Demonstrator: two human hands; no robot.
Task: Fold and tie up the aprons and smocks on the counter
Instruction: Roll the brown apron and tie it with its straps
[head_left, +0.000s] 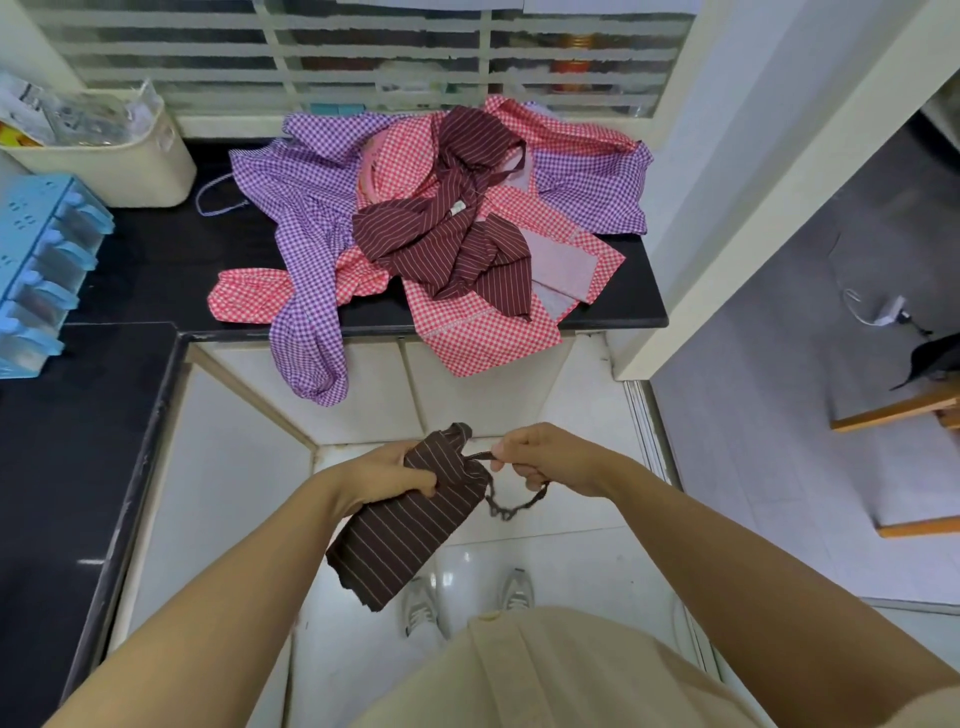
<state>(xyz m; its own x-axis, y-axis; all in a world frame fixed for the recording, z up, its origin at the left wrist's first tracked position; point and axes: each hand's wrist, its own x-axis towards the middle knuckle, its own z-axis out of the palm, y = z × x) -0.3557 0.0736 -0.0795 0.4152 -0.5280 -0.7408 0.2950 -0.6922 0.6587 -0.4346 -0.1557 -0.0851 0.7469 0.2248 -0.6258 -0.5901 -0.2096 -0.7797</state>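
- Brown striped apron (410, 519), folded into a narrow bundle, is held in the air before the counter (156, 260); the left hand (384, 480) grips its upper part with curled fingers;
- the right hand (550, 457) pinches the tie (511, 506), which I see hanging in a loop between both hands;
- on the counter lie a purple checked smock (301, 208), a red checked smock (467, 332) and a maroon striped apron (457, 244) in one heap; two hang over the edge.

Nothing readable here tbh. There's a little white tag (457, 208) on the maroon striped apron (452, 249) in the pile, but it's too small to make out. The wrappers (78, 118) in the cream bin (109, 163) show some print, all blurred.
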